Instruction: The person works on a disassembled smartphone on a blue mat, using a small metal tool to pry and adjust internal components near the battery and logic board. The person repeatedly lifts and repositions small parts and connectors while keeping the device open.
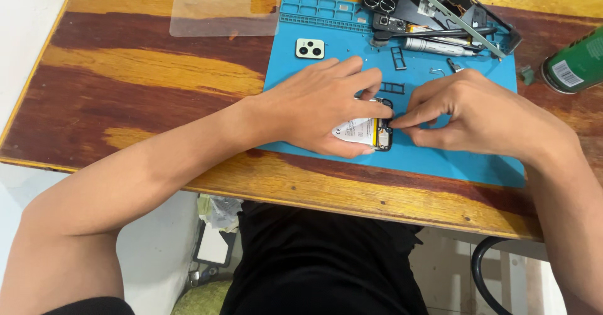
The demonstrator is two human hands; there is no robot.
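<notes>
- Our left hand (326, 104) pins the opened phone (367, 133) flat on the blue mat (440, 158).
- Right hand (477, 111) pinches something tiny at its edge, maybe a connector.
- We'd say the next move needs a gentle, steady touch.

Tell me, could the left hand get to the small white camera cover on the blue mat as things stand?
Probably yes. The white camera cover lies bare on the blue mat just beyond the left hand, with nothing between them. But that hand is pressing down on the opened phone, so it would have to let go first.
</notes>
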